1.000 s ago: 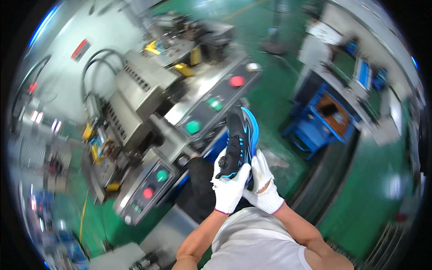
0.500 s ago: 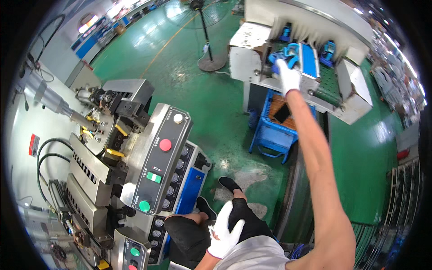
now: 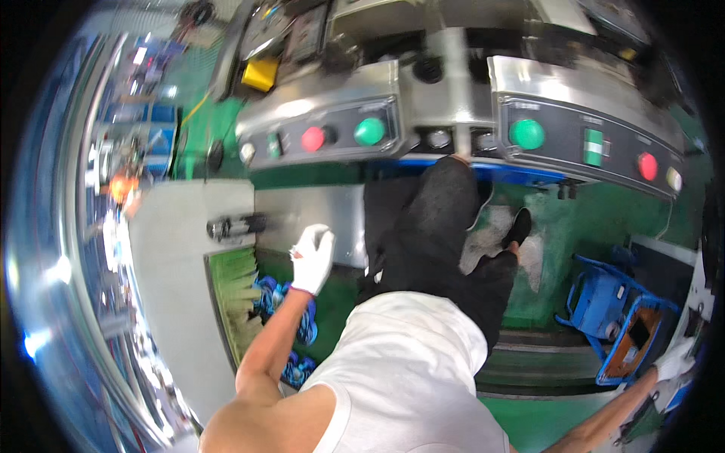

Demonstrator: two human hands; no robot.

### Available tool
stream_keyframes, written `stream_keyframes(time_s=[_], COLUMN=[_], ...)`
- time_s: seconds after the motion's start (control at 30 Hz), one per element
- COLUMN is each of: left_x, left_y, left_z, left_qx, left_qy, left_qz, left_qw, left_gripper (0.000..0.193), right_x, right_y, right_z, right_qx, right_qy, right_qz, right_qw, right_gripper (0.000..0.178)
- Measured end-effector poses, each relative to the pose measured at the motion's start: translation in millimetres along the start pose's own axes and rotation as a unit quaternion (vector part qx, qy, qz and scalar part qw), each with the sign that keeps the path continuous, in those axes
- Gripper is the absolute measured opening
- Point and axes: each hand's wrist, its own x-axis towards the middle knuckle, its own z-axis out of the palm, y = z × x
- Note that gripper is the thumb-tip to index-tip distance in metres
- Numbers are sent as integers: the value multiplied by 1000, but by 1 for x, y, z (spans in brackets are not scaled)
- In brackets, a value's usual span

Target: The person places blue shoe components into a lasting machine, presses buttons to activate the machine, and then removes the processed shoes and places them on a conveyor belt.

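My left hand [image 3: 312, 260], in a white glove, hovers by a bare metal surface [image 3: 332, 215]. Its fingers are loosely bent, the thumb stands apart, and no object shows in it. Close by are a dark cylindrical fitting [image 3: 236, 226] on a pale grey housing and several blue, strap-like items [image 3: 272, 298] below a bristle curtain [image 3: 230, 302]. My right hand [image 3: 674, 360], also gloved in white, is stretched far to the right, beside a blue cart [image 3: 604, 302] with a brown top. Its fingers are small and blurred at the rim; whatever they touch cannot be made out.
Ahead stands a metal machine with two control panels, left [image 3: 321, 136] and right [image 3: 589, 140], bearing green and red buttons. The pale grey housing [image 3: 181, 219] rises at left. A dark phone-like slab [image 3: 640, 332] lies on the cart. My legs are under the machine's front edge.
My view has swung left, bringing the machine ahead and the grey housing into sight. My left hand has moved out toward the bristle curtain. My right hand now shows at the far right rim.
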Motion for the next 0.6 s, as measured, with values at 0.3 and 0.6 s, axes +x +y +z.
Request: stream_keyframes(time_s=[0.3,0.6], left_x=[-212,-494], left_y=[-292,-300], left_z=[-188,-42], left_qx=[267,91], left_qy=[251,189], left_qz=[-369,-736], left_qw=[854,643], left_gripper=[36,90], right_x=[-293,-311], right_y=[-198,-325], right_z=[62,97], right_qx=[227,93], right_qy=[-509,-663], right_qz=[99,-194], right_qw=[824,717], right_gripper=[72,69])
